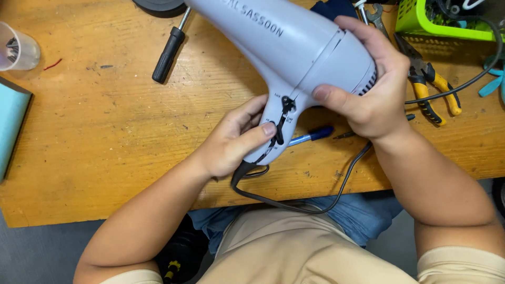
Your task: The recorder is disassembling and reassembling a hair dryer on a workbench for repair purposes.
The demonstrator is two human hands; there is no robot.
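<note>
A pale grey hair dryer (284, 47) is held above a wooden table (105, 147), barrel pointing up and left. My left hand (231, 139) grips its handle, thumb resting on the black slide switches (281, 121). My right hand (371, 84) wraps around the vented rear end of the body. The dryer's black cord (294, 202) leaves the bottom of the handle and loops over the table's near edge toward the right.
A black-handled screwdriver (168, 52) lies at the back left, a clear plastic cup (18, 50) at the far left. Yellow-handled pliers (434, 87), a green basket (442, 21), a wrench (374, 14) and a blue pen (313, 135) lie to the right.
</note>
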